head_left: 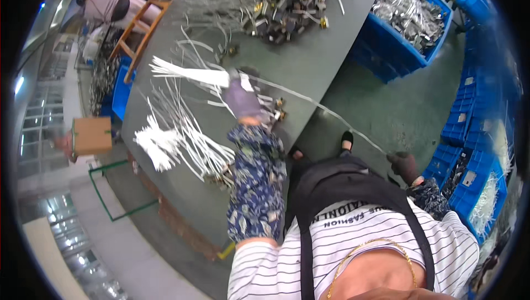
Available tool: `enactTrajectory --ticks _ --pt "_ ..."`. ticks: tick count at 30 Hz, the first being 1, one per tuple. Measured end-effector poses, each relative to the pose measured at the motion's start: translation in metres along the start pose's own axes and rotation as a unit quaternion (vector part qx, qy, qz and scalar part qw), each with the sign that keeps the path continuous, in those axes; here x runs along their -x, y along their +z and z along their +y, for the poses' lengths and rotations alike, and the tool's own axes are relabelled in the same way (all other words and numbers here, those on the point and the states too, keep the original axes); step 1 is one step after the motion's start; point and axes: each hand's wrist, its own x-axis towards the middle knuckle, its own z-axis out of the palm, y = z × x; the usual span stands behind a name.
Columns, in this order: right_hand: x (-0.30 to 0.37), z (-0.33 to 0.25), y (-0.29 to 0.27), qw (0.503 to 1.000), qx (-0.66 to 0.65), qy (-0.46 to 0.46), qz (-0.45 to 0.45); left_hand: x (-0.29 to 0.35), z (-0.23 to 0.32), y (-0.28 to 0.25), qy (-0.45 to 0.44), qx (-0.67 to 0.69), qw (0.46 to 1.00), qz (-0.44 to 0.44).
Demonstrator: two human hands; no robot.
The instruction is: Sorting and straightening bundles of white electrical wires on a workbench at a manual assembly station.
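Note:
My left hand (243, 97), in a dark glove with a patterned sleeve, rests on the grey table (309, 62) and grips a bundle of white cable ties (185, 72) at one end. From there a long thin white strip (326, 110) runs off the table edge down to my right hand (404, 166). That hand, also in a dark glove, holds the strip's other end out beside my hip.
More white ties (171, 134) lie spread on the table's left. A pile of small metal parts (287, 2) sits at the far end. Blue crates (408, 18) with silvery parts stand on the floor to the right. A person (105, 6) sits at back left.

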Motion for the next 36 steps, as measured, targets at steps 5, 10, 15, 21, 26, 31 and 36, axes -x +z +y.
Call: enactTrajectory --ticks 5,10,15,21,26,31,36 --pt "-0.026 0.015 -0.026 0.999 -0.029 -0.035 -0.027 -0.005 0.028 0.014 0.035 0.257 0.966 -0.001" --pt "-0.042 0.015 -0.042 0.995 -0.021 -0.073 -0.065 0.001 0.02 0.007 0.021 0.28 0.96 -0.001" --pt "-0.046 -0.044 0.004 0.984 -0.03 -0.116 -0.134 0.075 -0.068 0.033 -0.083 0.048 0.97 -0.225" --pt "-0.048 -0.077 0.013 0.976 -0.083 -0.095 -0.178 0.079 0.026 0.013 -0.128 0.185 0.974 -0.022" --pt "-0.026 -0.182 0.092 0.951 -0.03 -0.235 -0.196 0.041 -0.038 -0.029 -0.048 -0.051 0.997 -0.026" --pt "-0.003 -0.269 0.16 0.91 0.118 -0.331 -0.221 0.033 -0.028 -0.037 -0.181 -0.041 0.981 -0.051" --pt "-0.027 -0.337 0.217 0.788 0.364 -0.476 -0.144 -0.011 -0.026 -0.114 -0.134 -0.069 0.989 0.007"
